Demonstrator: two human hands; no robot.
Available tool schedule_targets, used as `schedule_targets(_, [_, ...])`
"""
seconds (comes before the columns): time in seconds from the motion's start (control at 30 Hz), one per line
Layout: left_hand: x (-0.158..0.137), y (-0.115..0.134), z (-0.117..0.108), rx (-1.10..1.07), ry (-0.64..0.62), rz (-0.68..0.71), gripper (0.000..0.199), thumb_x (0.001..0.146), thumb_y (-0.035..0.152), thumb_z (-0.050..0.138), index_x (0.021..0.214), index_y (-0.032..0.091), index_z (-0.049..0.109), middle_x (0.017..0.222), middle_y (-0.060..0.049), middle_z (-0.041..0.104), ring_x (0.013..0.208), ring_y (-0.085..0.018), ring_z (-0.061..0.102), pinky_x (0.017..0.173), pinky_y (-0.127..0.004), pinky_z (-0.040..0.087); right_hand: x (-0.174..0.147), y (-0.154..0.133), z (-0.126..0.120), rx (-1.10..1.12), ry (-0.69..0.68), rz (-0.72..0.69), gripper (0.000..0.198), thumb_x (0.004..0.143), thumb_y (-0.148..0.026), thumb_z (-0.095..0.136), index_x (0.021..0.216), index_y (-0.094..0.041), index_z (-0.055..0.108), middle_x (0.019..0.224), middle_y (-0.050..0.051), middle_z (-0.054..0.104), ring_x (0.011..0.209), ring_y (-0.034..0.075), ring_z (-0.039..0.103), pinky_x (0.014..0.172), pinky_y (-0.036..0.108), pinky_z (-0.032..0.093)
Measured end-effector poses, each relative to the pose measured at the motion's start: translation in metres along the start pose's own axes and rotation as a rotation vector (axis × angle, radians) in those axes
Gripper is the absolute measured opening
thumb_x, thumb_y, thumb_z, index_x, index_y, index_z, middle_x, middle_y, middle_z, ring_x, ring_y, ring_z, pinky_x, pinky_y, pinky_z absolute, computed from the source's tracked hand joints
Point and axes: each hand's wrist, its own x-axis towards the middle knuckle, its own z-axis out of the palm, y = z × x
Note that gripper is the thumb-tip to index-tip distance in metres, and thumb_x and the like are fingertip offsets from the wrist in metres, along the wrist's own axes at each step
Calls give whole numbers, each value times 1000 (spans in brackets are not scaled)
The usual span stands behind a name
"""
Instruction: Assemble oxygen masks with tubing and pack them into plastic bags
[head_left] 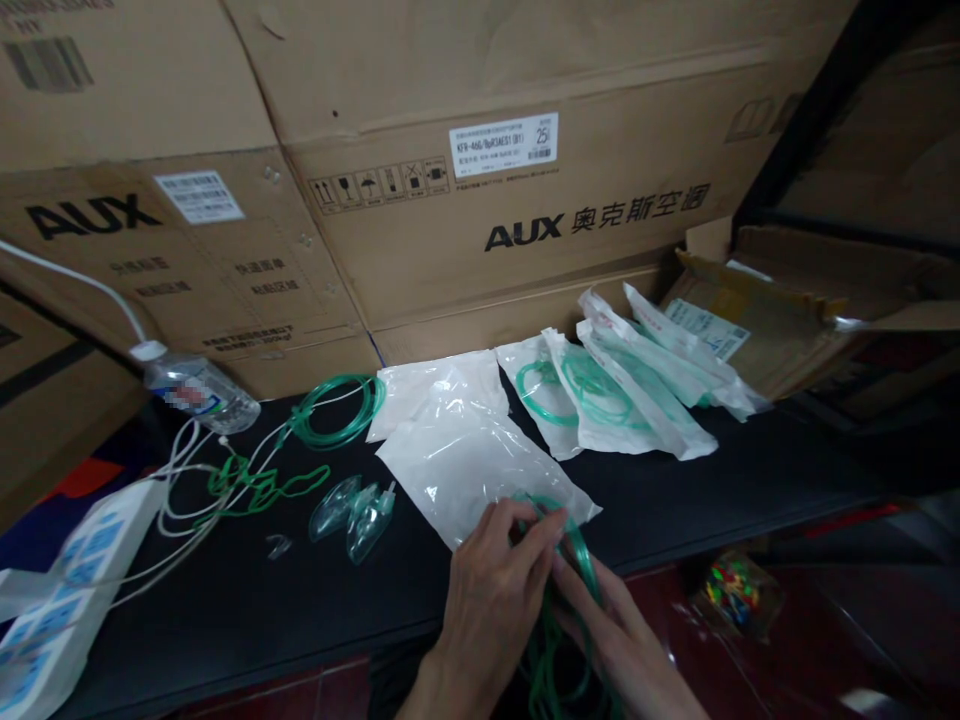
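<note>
A strip of bare black tabletop (300, 610) lets a hand pass leftward from the left hand (491, 585), in front of the clear plastic mask pieces (369, 525). Beyond, looping white cables (175, 468) and a long white power strip (90, 590) obstruct it. Straight ahead lies a flat glossy white pouch (472, 460), with tall brown cardboard boxes (420, 265) walling the back.

Beyond left grip (487, 590): large brown cartons (420, 260), side by side. Left of it: black surface (247, 610). Below, rightward: dark-red tiled floor (712, 670). Dim light.
</note>
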Motion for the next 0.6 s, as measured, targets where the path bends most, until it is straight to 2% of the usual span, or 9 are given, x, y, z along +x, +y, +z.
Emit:
schedule_targets(0.13, [1,-1,-1,-178,-1,61,25,103,19,55,121,24,73,96,-6,66,87,-19,65,75,-30,59,10,0,-3,-52,-34,-69,59,68,-59,89,113,-21,80,123,9,78,121,33,68,98,41,57])
schedule_targets(0.23, [-3,-3,-3,-255,-46,107,26,104,18,54,120,25,73,95,-5,66,87,-17,65,76,-28,59,14,-7,4,67,-8,-110,49,66,-51,93,100,-19,81,105,7,82,104,30,74,88,37,61])
schedule_targets(0.37, [-13,-10,0,-255,-27,22,20,103,19,58,118,22,70,96,-5,68,88,-17,66,79,-28,59,14,-17,19,169,-3,-107,38,72,-45,90,97,-20,79,88,3,82,89,27,76,79,34,63])
schedule_targets(0.47, [-17,-13,3,-266,-26,-56,13,103,19,58,109,21,70,97,-4,70,89,-17,68,81,-28,58,14,-18,27,174,9,-128,37,76,-49,85,98,-20,77,84,2,80,86,25,76,77,33,63])
schedule_targets(0.6, [-16,-11,2,-293,-39,-86,14,103,17,58,107,21,70,97,-4,69,88,-16,68,82,-28,58,19,-13,33,88,6,-204,41,78,-53,80,103,-21,76,96,3,81,96,25,74,85,33,60])
